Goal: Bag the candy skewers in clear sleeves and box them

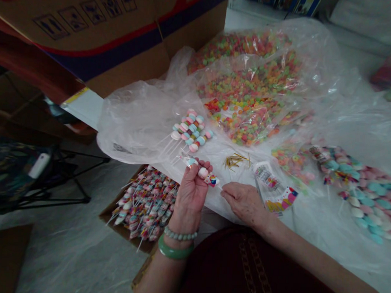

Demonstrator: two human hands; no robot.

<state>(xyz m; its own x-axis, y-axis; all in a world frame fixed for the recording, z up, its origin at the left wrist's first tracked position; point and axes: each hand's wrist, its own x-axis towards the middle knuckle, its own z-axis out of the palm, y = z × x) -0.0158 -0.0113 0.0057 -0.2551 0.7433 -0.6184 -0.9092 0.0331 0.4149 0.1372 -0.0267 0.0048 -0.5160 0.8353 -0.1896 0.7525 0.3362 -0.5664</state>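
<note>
Candy skewer (202, 172) lies gripped in the left hand (189, 193), its pastel marshmallow pieces held against the palm by closed fingers, with a small printed topper (212, 180) showing beyond them. The right hand (243, 203) comes in from the lower right, its fingers curved at the skewer's thin white stick tip; whether they are pinching it, I cannot tell. A jade bangle (175, 250) and a beaded bracelet (180, 234) circle the left wrist. Just past the hands, a loose cluster of short gold pins (235, 161) lies on the plastic sheet (137, 123), with printed label strips (271, 183) beside the right hand. A bundle of finished skewers (191, 130) rests just above the left hand, near a clear bag of multicoloured gummy rings (245, 92). More skewers (363, 195) are heaped toward the sheet's right edge, and a cardboard box (107, 215) packed with skewers sits below its near left edge.
</note>
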